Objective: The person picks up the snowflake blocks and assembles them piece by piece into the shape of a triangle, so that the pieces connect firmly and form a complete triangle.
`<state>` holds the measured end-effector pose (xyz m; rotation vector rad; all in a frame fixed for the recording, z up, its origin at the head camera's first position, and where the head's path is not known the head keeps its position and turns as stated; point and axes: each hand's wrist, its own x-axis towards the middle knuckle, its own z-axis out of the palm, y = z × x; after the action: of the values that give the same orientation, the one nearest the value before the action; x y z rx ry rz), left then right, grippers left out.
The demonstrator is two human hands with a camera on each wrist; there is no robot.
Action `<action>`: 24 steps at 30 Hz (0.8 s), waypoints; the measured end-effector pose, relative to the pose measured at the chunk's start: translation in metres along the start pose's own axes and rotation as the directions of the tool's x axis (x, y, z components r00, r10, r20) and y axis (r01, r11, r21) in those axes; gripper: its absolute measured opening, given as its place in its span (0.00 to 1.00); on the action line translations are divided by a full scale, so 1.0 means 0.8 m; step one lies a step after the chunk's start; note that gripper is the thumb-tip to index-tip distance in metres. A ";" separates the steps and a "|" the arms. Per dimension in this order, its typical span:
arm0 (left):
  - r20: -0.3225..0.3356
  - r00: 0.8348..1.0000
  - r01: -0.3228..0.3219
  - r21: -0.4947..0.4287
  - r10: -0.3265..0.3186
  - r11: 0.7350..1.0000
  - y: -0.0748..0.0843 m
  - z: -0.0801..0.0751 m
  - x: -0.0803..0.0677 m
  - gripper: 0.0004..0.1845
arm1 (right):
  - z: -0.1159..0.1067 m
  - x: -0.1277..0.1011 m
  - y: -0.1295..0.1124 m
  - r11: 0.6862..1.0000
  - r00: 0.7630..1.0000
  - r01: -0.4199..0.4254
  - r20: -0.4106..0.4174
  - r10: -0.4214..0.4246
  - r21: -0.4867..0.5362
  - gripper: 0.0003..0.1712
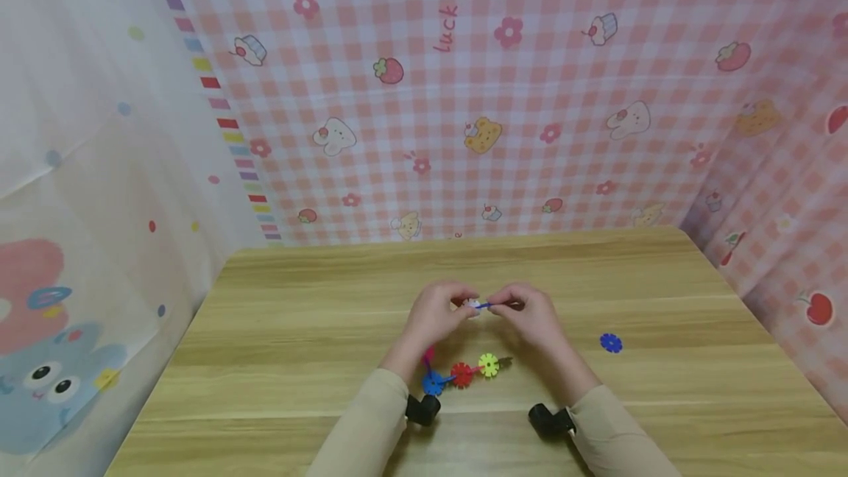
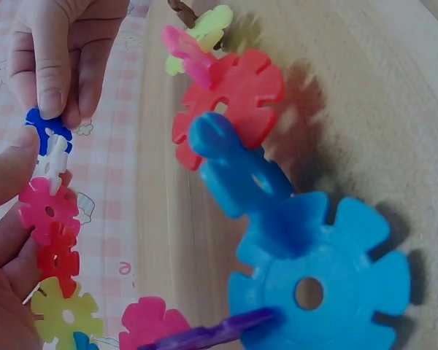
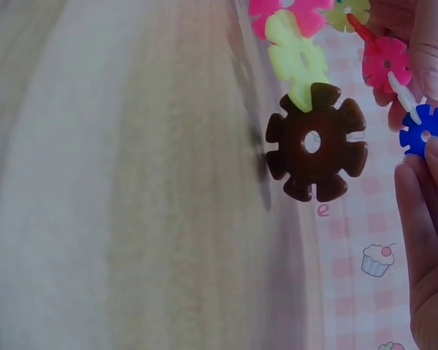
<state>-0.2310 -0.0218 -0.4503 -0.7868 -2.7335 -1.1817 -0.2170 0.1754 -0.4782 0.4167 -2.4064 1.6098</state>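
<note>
Above the middle of the wooden table [image 1: 318, 359] my two hands meet. My left hand [image 1: 466, 306] grips the upper end of a chain of plastic snowflake discs, at a pink disc [image 2: 47, 210] and a white disc [image 2: 54, 156]. My right hand [image 1: 509, 305] pinches a small blue disc [image 2: 47, 130] against the white one. The chain hangs down to the table, where its large blue disc [image 1: 433, 383], red disc [image 1: 461, 374], yellow-green disc [image 1: 489, 365] and brown disc [image 3: 316, 142] lie between my wrists.
One loose blue disc [image 1: 611, 343] lies on the table to the right of my hands. Pink checked cloth [image 1: 530, 94] hangs behind and to the right, a pale printed cloth [image 1: 79, 168] to the left.
</note>
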 end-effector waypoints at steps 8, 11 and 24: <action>0.004 1.000 0.020 -0.015 -0.020 1.000 -0.001 0.000 0.001 0.06 | -0.003 -0.001 0.004 1.000 0.999 0.011 0.044 -0.011 -0.002 0.05; -0.004 1.000 0.015 -0.013 -0.015 1.000 -0.002 0.000 0.000 0.07 | -0.011 -0.006 0.006 1.000 0.998 -0.011 0.063 0.011 0.010 0.08; -0.004 0.999 0.050 -0.025 -0.050 0.998 -0.001 -0.002 -0.003 0.08 | -0.118 -0.047 0.037 0.992 0.987 -0.064 0.138 0.078 -0.105 0.17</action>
<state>-0.2297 -0.0245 -0.4506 -0.7212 -2.7555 -1.2275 -0.1903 0.2777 -0.4803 0.4464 -2.6233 1.5268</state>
